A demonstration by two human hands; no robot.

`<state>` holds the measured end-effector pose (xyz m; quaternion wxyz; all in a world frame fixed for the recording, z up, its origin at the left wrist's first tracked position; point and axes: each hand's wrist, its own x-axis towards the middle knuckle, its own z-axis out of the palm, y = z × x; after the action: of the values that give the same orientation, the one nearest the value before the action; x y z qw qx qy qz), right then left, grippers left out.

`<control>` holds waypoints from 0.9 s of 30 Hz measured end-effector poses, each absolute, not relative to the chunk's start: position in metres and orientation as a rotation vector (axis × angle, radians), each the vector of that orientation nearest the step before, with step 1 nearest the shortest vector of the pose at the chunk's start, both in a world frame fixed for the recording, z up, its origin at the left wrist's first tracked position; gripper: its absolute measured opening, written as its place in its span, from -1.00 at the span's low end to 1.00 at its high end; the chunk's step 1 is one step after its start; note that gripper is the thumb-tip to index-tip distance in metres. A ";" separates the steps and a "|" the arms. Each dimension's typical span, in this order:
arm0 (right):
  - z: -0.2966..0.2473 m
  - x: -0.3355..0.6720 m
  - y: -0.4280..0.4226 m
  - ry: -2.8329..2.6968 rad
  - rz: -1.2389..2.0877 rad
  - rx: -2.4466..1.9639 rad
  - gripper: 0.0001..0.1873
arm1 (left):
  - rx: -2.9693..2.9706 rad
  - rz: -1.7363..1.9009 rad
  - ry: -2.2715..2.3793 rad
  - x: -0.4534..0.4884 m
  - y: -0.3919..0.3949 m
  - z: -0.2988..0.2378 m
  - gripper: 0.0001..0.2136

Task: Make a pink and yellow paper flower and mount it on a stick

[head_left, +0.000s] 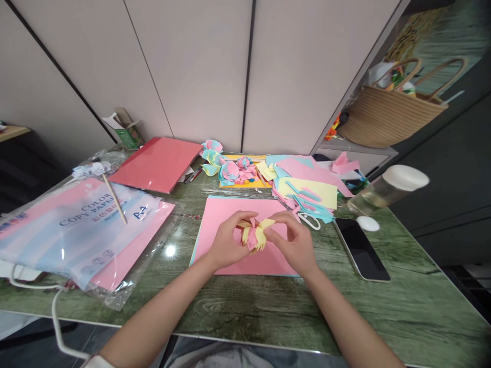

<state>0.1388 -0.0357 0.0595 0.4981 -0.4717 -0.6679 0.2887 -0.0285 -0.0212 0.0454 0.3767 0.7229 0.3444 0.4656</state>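
Between my two hands is a small paper flower [253,236] with yellow outer petals and a pink middle. My left hand [230,240] is closed round its left side, thumb below and fingers above. With thumb and fingers, my right hand [293,240] pinches a yellow petal at the flower's right. Beneath both hands lies a stack of pink paper [222,214] with a light blue edge showing. Beyond it, several finished-looking pink, blue and yellow paper flowers [230,173] rest partly on a yellow sheet. White-handled scissors [309,221] lie just past my right hand.
Left are a plastic bag of colour copy paper [95,225] and a red folder [157,163]. Right stand a phone [361,249], a white lid [368,223] and a clear cup [383,189]. Paper scraps [307,179] cover the back right. A woven basket [395,112] sits on a shelf.
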 end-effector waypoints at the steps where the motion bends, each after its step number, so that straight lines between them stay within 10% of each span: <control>1: 0.059 0.140 -0.035 -1.613 0.731 -1.127 -0.89 | 1.852 1.176 0.862 -0.029 -0.021 0.046 -0.54; 27: 0.046 0.138 -0.026 -1.434 0.997 -1.345 -0.83 | 1.520 1.044 1.087 -0.020 -0.013 0.037 -0.53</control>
<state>0.1378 -0.0261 0.0460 0.4518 -0.5444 -0.5802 0.4035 -0.0198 -0.0131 0.0369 0.4800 0.6228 0.4457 0.4279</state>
